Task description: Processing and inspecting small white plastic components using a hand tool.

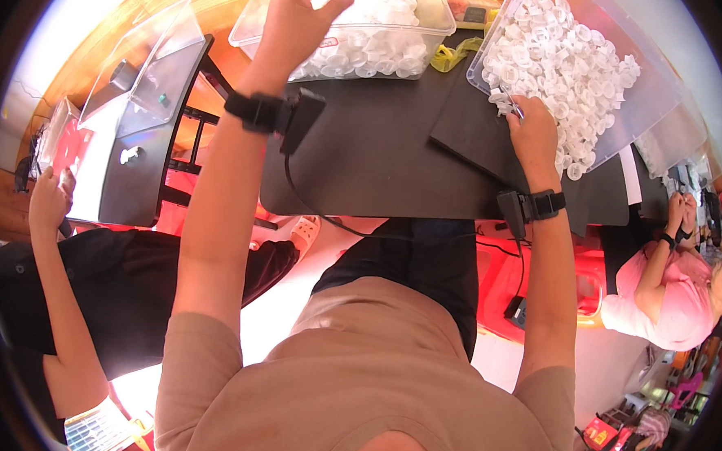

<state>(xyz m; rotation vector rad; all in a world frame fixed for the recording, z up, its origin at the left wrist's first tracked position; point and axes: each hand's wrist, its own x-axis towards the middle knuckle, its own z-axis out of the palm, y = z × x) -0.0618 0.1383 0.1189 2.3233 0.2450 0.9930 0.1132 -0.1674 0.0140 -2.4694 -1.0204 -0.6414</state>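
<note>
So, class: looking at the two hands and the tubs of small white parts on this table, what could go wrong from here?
1. The right-hand clear tub is tilted and overhangs the black table; it might slide, spilling the white parts.
2. The right hand holds a thin metal tool among the parts and could flick some out.
3. The left hand reaches over the left tub; its wrist cable may snag.

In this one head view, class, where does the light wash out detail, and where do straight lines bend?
Head view: glare bleaches the upper left corner and the white caps in the right bin; the black table edge curves toward the rim; the far corners go dark.
</note>
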